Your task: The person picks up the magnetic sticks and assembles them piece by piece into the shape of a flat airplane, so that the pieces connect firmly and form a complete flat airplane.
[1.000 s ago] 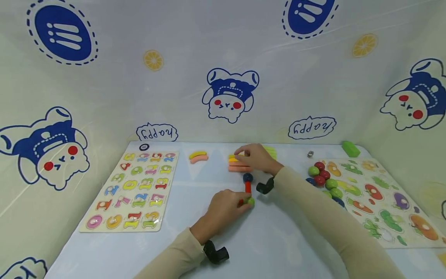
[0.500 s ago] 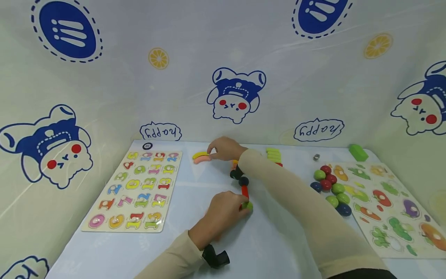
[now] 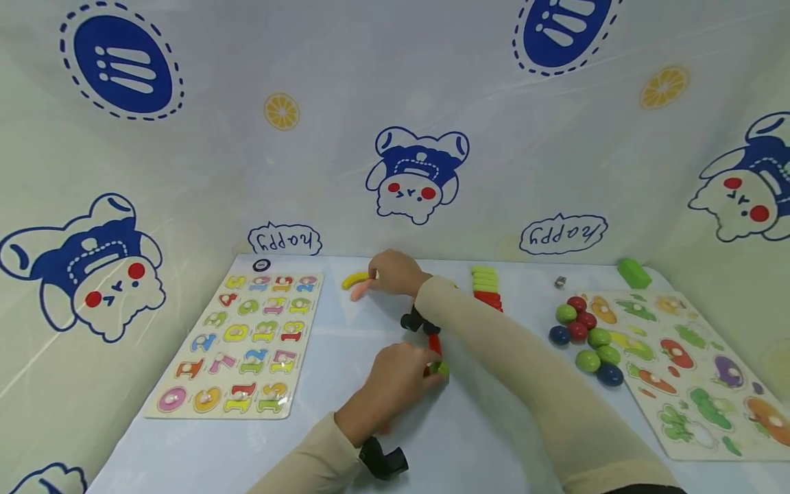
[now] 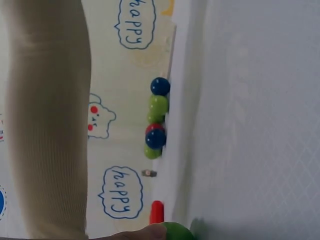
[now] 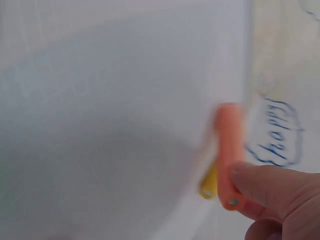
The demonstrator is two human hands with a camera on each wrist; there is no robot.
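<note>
In my head view, the salmon stick [image 3: 361,290], beside the yellow stick [image 3: 354,279], slants along its long axis, free end pointing lower left. I see the right hand [image 3: 396,273] pinching it near the other end; the left hand [image 3: 398,376] grips the green ball [image 3: 443,370].

You are facing a pale, creased printed sheet [image 3: 345,82], rising behind the white bench [image 3: 333,322] and covering both sides. Ahead of you, an upside-down cartoon bear [image 3: 417,175] is showing above and between two inverted "happy" bubbles [image 3: 285,239]. Orange slices [image 3: 282,112] and blue ovals [image 3: 123,63] are sitting higher. Other bears are tilting left and right. Soft light is leaving faint sheens on the sheet; a broad shadow [image 5: 115,170] is lying across your bench.
</note>
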